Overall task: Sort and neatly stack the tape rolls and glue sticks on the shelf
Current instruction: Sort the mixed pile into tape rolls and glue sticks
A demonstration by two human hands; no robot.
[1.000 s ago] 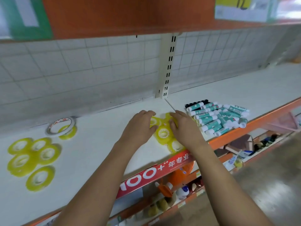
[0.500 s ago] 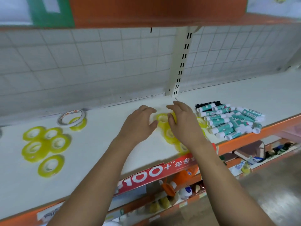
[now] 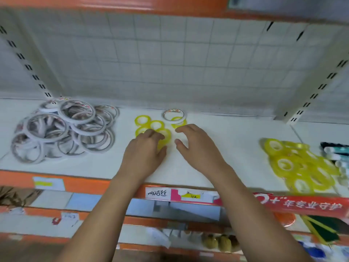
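A small cluster of yellow tape rolls (image 3: 143, 120) lies flat at the middle of the white shelf (image 3: 232, 140). My left hand (image 3: 144, 156) covers the cluster's near side, fingers on top of one yellow roll (image 3: 166, 136) and thumb at its near edge. My right hand (image 3: 196, 146) hovers just to the right with fingers spread and nothing in it. A white-rimmed tape ring (image 3: 174, 114) rests on another yellow roll behind it. A bigger heap of yellow rolls (image 3: 294, 164) lies at the right, beside glue sticks (image 3: 335, 154) cut off by the frame edge.
A loose pile of large white tape rings (image 3: 62, 129) fills the shelf's left part. The orange shelf front (image 3: 85, 184) carries price labels. A slotted upright post (image 3: 309, 91) stands at the back right. Lower shelves hold assorted goods.
My view and both hands have swung left, away from the yellow heap by the glue sticks, to the smaller yellow cluster. The left hand now lies on it; the right hand has opened.
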